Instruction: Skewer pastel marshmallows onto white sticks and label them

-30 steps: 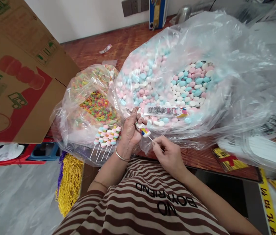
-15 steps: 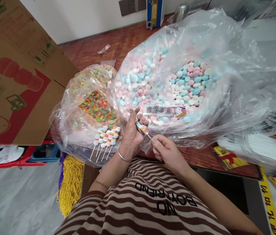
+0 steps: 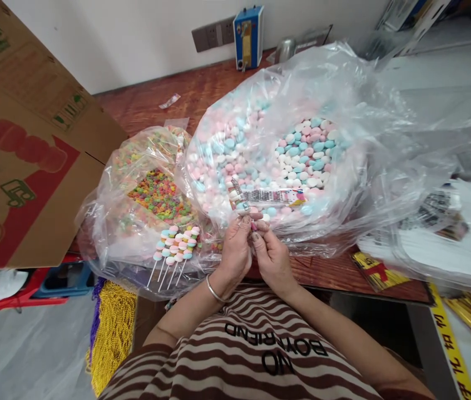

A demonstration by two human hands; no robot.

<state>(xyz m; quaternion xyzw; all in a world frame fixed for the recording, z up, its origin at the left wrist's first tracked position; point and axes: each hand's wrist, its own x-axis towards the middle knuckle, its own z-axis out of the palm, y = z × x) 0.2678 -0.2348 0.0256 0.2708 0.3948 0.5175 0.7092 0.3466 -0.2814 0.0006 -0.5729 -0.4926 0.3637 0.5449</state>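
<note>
Lollies (image 3: 177,244): nine o'clock, fanned on the bag (image 3: 108,239).
Left hand (image 3: 235,250): we pinch the wrapped lolly (image 3: 236,197), eleven o'clock.
Right hand (image 3: 276,264): now meets left, pinching the lower end; we likely work the wrapper.

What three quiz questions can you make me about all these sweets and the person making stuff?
1. Which wrist wears the bracelet?
A) left
B) right

2. True or false: the unwrapped lollipops lie on the clear plastic bag with the tiny rings.

3. Fill in the missing colour: the smooth round sweets are pink, white and ____.

Key: 1 A; 2 true; 3 blue.
</note>
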